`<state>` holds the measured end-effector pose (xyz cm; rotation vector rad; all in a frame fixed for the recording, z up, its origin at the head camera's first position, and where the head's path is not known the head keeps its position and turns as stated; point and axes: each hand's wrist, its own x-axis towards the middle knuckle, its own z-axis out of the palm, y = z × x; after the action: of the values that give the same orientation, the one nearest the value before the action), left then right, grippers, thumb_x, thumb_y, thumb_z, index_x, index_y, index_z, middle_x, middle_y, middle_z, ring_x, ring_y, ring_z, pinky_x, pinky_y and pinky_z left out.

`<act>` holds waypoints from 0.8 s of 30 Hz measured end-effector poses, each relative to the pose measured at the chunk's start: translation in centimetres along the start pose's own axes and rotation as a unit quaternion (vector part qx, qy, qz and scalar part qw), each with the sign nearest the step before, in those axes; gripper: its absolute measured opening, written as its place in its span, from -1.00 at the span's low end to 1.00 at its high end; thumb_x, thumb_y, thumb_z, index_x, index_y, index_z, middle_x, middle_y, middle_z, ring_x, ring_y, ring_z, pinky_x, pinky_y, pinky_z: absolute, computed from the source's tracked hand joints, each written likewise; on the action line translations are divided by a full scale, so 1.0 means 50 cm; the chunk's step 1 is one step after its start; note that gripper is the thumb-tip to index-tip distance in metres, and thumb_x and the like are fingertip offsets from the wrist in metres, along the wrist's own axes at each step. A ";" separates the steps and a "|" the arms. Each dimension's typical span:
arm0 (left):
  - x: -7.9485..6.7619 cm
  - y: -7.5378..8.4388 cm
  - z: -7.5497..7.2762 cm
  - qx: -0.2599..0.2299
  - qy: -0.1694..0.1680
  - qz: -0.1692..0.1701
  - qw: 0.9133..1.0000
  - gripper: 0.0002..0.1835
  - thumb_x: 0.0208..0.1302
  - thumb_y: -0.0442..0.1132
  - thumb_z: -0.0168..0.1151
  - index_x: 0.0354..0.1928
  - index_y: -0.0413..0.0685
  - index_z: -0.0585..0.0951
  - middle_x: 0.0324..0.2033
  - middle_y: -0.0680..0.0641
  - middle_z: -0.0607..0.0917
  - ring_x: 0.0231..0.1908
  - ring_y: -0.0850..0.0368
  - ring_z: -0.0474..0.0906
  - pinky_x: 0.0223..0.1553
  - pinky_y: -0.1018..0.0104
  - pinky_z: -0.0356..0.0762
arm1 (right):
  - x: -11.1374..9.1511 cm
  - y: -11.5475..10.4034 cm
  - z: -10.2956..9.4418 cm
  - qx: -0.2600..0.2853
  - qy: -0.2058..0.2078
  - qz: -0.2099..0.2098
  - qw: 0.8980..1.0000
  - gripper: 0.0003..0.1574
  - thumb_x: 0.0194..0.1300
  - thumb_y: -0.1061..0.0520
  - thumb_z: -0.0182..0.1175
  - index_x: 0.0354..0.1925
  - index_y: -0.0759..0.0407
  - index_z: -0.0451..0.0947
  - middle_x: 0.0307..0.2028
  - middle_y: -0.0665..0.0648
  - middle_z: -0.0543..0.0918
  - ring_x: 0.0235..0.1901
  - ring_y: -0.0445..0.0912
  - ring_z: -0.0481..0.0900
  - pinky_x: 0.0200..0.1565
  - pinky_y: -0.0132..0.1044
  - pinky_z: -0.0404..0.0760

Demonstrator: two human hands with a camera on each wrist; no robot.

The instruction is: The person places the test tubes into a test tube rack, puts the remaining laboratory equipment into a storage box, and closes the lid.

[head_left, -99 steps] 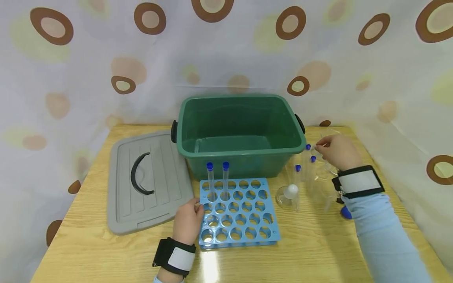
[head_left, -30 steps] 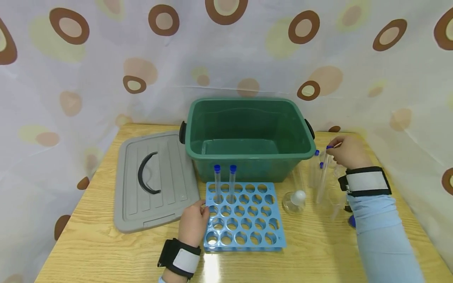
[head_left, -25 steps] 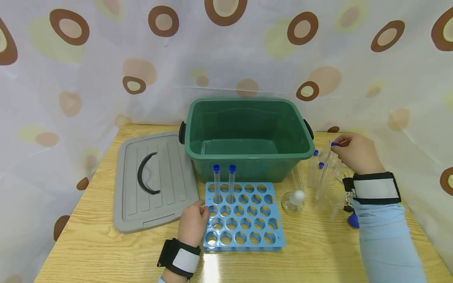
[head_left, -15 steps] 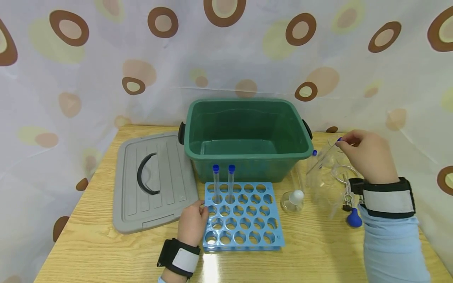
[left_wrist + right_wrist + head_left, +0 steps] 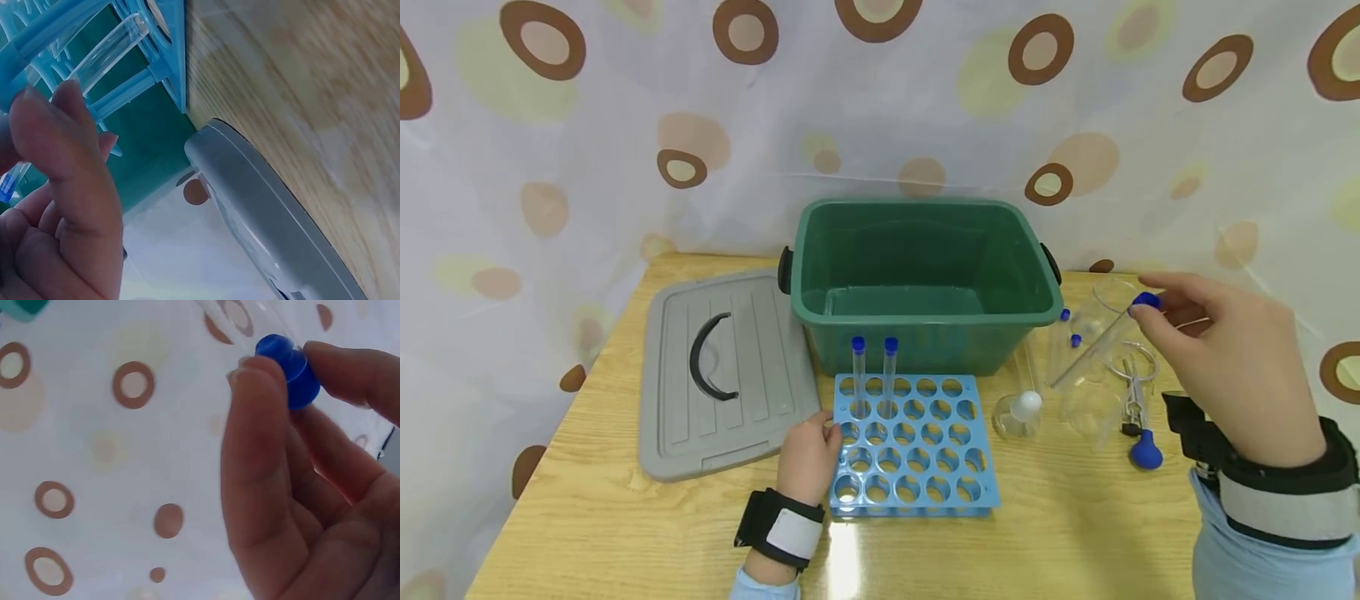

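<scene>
A clear test tube (image 5: 1093, 351) slants through the air to the right of a green bin (image 5: 917, 346), its blue cap (image 5: 294, 372) pinched between thumb and forefinger of the right hand (image 5: 1236, 358). Its lower end points down and left over other glassware; whether it touches anything there cannot be told. Near it, two more blue caps (image 5: 1076, 341) show among transparent vessels (image 5: 1090, 404) whose contents are too faint to make out. Metal clamps (image 5: 1133, 392) and a blue rubber bulb (image 5: 1146, 452) lie nearer the right wrist. Further left, a small round glass vessel (image 5: 1009, 418) with a white top stands on the surface (image 5: 1045, 517).

The blue rack (image 5: 917, 446) holds two capped tubes (image 5: 889, 375) upright, side by side near its back left corner. The left hand (image 5: 807, 458) grips the rack's left edge, fingers curled. Just behind the rack, the bin is uncovered, its inner walls and floor in view. Its grey lid (image 5: 760, 367) lies flat to the left, black handle (image 5: 693, 358) up.
</scene>
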<state>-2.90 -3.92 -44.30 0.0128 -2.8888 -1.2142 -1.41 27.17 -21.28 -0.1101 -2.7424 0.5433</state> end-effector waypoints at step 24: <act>0.005 0.000 0.002 0.002 -0.001 -0.008 1.000 -0.74 0.23 -0.35 0.13 -0.09 -0.36 0.61 -0.72 -0.01 0.53 -0.76 0.27 0.29 -0.71 0.44 0.23 | -0.044 -0.121 0.122 0.081 -0.003 -0.157 0.984 -0.74 0.09 0.32 0.30 -0.18 0.26 0.66 -0.39 0.15 0.71 -0.45 -0.09 0.61 -0.39 -0.21 0.62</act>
<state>-3.15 -3.84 -44.36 0.0362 -2.8987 -1.2111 -1.52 19.13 -24.94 0.3573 -2.6339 0.6721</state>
